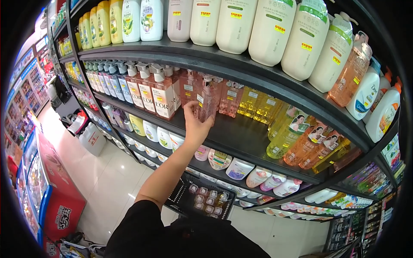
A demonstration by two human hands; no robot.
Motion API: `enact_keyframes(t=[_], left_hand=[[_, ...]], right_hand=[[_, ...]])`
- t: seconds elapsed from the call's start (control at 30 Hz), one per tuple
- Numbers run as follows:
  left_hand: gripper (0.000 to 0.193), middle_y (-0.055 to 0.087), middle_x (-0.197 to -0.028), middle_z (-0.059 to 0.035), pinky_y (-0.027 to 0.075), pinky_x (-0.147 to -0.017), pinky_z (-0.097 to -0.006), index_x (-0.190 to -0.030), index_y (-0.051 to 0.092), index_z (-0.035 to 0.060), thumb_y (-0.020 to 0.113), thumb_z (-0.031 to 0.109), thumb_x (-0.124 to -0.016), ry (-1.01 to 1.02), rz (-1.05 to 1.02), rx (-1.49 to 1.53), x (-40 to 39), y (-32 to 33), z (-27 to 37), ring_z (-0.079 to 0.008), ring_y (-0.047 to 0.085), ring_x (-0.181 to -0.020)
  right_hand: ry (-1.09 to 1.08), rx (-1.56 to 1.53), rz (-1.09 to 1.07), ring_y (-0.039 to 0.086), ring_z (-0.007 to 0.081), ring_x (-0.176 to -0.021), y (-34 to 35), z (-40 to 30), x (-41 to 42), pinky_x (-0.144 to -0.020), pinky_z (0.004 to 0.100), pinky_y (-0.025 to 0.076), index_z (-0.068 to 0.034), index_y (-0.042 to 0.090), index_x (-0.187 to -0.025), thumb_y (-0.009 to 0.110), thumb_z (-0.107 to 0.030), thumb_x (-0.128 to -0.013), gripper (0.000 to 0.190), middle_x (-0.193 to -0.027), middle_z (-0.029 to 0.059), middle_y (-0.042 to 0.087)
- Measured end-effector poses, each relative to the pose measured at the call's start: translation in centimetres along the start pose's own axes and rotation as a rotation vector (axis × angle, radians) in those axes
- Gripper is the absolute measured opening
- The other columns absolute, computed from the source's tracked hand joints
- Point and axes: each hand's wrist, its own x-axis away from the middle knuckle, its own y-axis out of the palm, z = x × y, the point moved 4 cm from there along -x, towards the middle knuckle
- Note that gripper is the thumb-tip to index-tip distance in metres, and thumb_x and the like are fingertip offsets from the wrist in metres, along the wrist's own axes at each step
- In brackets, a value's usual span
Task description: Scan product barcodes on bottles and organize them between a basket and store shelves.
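Observation:
My left hand [197, 124] reaches up to the middle shelf [232, 132] and grips a clear pinkish pump bottle [208, 93]. Its fingers wrap the bottle's left side, and the thumb lies low on the right. The bottle stands close to the shelf's front, and I cannot tell whether its base touches the shelf. Behind and beside it are similar pink bottles [231, 98]. White-pump L'Oréal bottles [163, 100] line up on the left. To the right stand yellow bottles with petals or flakes inside [266, 109]. My right hand is out of view.
Below the shelf, a black plastic basket [176, 195] holds several bottles with clear tops [209, 200]. Large cream pump bottles [235, 25] fill the shelf above. Green bottles [285, 135] and orange bottles [303, 145] stand farther right. A red chest freezer [63, 193] is at left.

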Motion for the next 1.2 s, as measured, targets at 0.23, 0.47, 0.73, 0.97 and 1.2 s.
enact_keyframes(t=[0.23, 0.47, 0.73, 0.97, 1.2], left_hand=[[0.048, 0.049, -0.114, -0.0155, 0.044, -0.091, -0.0462, -0.093, 0.056, 0.0074, 0.092, 0.024, -0.065, 0.227, 0.006, -0.538, -1.9, -0.3, 0.6, -0.0372, 0.051, -0.109], [0.033, 0.056, -0.059, -0.0006, 0.04, -0.05, -0.0274, -0.075, 0.059, 0.0034, 0.083, 0.024, -0.084, -0.09, -0.189, -0.252, -1.9, 0.3, -1.3, -0.0077, 0.05, -0.053], [0.025, 0.07, -0.069, -0.0066, 0.048, -0.057, -0.0238, -0.081, 0.066, 0.0, 0.076, 0.02, -0.091, -0.237, -0.317, -0.087, -1.9, 0.5, -1.6, -0.0072, 0.066, -0.065], [0.026, 0.07, -0.069, -0.0071, 0.05, -0.059, -0.0277, -0.082, 0.066, 0.0003, 0.074, 0.023, -0.092, -0.201, -0.35, -0.201, -2.1, 0.8, -2.1, -0.0125, 0.065, -0.062], [0.028, 0.065, -0.065, -0.0082, 0.05, -0.059, -0.0322, -0.082, 0.065, 0.0019, 0.076, 0.027, -0.088, -0.177, -0.323, -0.241, -2.3, 0.8, -2.8, -0.0185, 0.063, -0.058]], right_hand=[[-0.058, -0.02, -0.023, 0.072, 0.0341, -0.079, 1.8, 4.2, -4.3, -0.068, 0.0444, 0.054, -0.016, 0.076, -0.097, 0.079, -0.034, -0.077, 0.027, -0.078, 0.0125, 0.072], [0.05, -0.162, -0.108, 0.068, 0.0247, -0.069, 1.2, 3.0, -5.9, -0.064, 0.0402, 0.052, -0.009, 0.072, -0.087, 0.08, -0.032, -0.078, 0.026, -0.066, 0.0052, 0.065], [0.094, 0.05, -0.017, 0.07, 0.0232, -0.082, -0.5, -1.3, -3.0, -0.074, 0.0339, 0.054, 0.0, 0.073, -0.093, 0.081, -0.032, -0.078, 0.036, -0.083, 0.0049, 0.072], [0.084, 0.025, -0.052, 0.07, 0.0234, -0.084, -0.2, -1.4, -3.1, -0.075, 0.0334, 0.054, 0.0, 0.073, -0.094, 0.081, -0.033, -0.078, 0.038, -0.085, 0.0051, 0.072], [0.069, 0.033, -0.075, 0.07, 0.0235, -0.085, 0.0, -1.6, -2.9, -0.076, 0.0329, 0.054, 0.0, 0.073, -0.096, 0.082, -0.033, -0.078, 0.039, -0.087, 0.0053, 0.073]])
